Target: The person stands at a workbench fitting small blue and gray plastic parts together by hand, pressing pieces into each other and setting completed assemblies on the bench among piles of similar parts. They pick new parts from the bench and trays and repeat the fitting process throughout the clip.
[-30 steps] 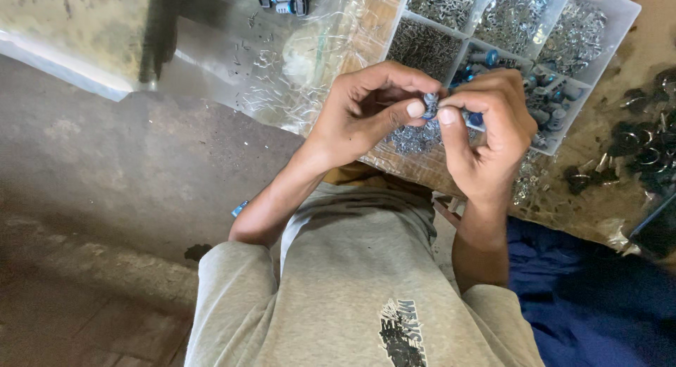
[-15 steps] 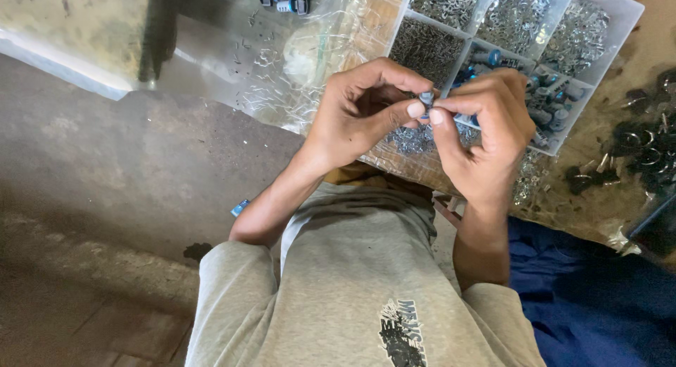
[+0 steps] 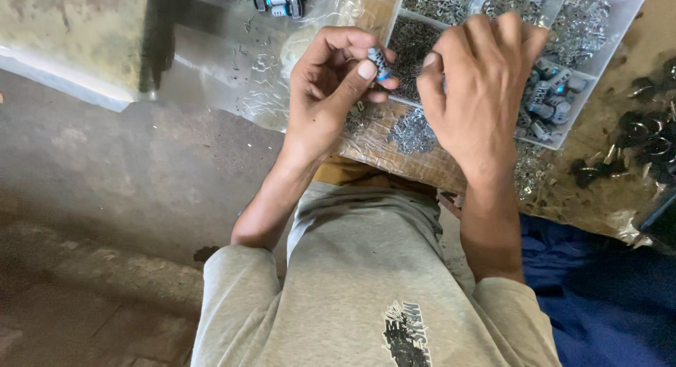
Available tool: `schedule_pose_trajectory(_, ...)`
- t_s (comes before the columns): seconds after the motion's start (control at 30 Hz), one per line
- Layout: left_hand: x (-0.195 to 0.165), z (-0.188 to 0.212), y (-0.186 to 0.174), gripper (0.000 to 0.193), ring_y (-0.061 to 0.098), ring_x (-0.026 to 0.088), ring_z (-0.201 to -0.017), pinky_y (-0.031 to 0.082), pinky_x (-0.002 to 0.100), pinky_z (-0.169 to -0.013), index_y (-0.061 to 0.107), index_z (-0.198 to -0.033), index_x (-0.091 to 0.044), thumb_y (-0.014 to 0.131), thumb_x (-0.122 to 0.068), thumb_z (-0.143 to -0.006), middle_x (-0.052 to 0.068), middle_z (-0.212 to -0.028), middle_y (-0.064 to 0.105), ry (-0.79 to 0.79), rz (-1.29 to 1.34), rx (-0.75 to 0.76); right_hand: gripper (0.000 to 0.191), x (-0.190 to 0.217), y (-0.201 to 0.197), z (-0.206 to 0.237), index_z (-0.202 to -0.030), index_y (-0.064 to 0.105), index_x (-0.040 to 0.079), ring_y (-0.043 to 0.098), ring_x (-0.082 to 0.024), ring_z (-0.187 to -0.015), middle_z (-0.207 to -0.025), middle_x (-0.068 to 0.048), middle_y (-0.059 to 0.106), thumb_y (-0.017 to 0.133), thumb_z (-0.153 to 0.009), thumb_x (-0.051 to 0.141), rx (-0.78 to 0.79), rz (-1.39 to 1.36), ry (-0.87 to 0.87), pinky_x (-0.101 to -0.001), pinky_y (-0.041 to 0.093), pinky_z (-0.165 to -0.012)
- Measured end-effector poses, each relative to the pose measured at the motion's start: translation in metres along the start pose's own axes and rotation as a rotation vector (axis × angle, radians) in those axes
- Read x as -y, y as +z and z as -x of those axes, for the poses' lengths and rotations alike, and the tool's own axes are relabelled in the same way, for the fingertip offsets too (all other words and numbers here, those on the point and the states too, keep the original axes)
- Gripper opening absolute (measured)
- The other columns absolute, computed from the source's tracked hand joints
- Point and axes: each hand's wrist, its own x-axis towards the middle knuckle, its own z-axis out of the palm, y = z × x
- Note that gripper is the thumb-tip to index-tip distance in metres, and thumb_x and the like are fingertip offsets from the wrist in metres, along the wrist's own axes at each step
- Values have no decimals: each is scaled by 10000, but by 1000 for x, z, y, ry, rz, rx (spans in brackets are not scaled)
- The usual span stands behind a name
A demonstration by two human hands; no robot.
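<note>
1. A bare concrete floor [image 3: 105,170] is seen at the far left, with a pale slab edge [image 3: 63,78] above it.
2. A clear plastic bag [image 3: 232,71] is spread next to it, strewn with small metal bits; a few small cylindrical parts [image 3: 280,1] are seen at its top edge.
3. The left hand [image 3: 327,92] is held over the edge of a cardboard-coloured board [image 3: 401,163]. A small grey-and-blue cylindrical part [image 3: 378,60] is pinched between its thumb and fingertips, so the grip is narrow and closed on that part.
4. A thin metal pin [image 3: 401,101] is seen just below the part, between the two hands; which hand holds it cannot be told.
5. The right hand [image 3: 479,92] is seen from the back, fingers curled towards the part; what its fingertips grip is hidden.
6. A white compartment tray [image 3: 612,43] is partly covered by the right hand; metal pieces and more grey-blue parts [image 3: 553,103] are held in its sections.
7. Dark ring-shaped pieces [image 3: 648,141] are scattered at the far right.
</note>
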Motion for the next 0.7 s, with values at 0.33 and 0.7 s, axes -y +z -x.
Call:
schedule_pose_trajectory(0.33, 2, 0, 13, 233, 710, 123, -1057, 643, 247, -858, 580, -1352, -20, 618, 2, -1123, 89, -1240, 696, 3, -129, 79, 100, 10, -14, -1, -1008, 575, 7, 508, -264, -1000, -951, -114, 570, 619, -1075, 66, -99, -464, 83, -427, 350, -977)
schedule_pose_trajectory(0.7, -4, 2, 20, 236, 716, 89, -991, 640, 243, -873, 642, -1348, -17, 660, -37, -1113, 63, -1152, 726, -52, -134, 117, 84, 14, -37, 1, -1065, 638, 47, 536, -262, -996, -989, -73, 641, 670, -1113, 108, -8, -536, 13, -411, 363, -953)
